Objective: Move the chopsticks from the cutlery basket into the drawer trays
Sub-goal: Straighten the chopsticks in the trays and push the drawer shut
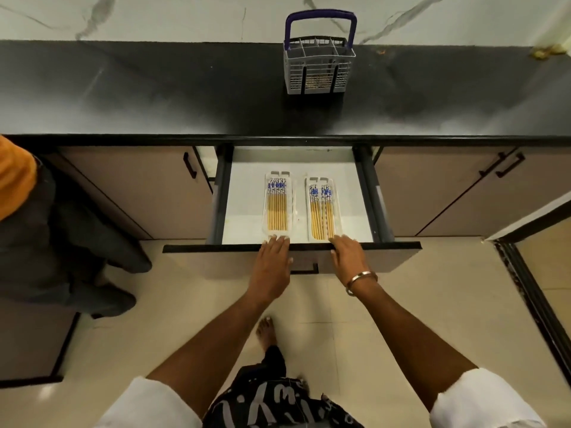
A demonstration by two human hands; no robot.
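The drawer under the counter stands pulled out. Two white trays lie side by side inside it. The left tray holds several chopsticks with wooden shafts and blue-patterned tops. More of the same chopsticks lie in the right tray. My left hand rests flat on the drawer's front edge, its fingertips at the left tray's near end. On the same edge lies my right hand, fingertips at the right tray's near end. Neither hand holds anything. The grey cutlery basket with a blue handle stands on the black counter.
Another person in an orange top and dark trousers stands close on the left. Closed cabinet doors flank the drawer. My bare foot is on the tiled floor below the drawer front. A dark door frame runs along the right.
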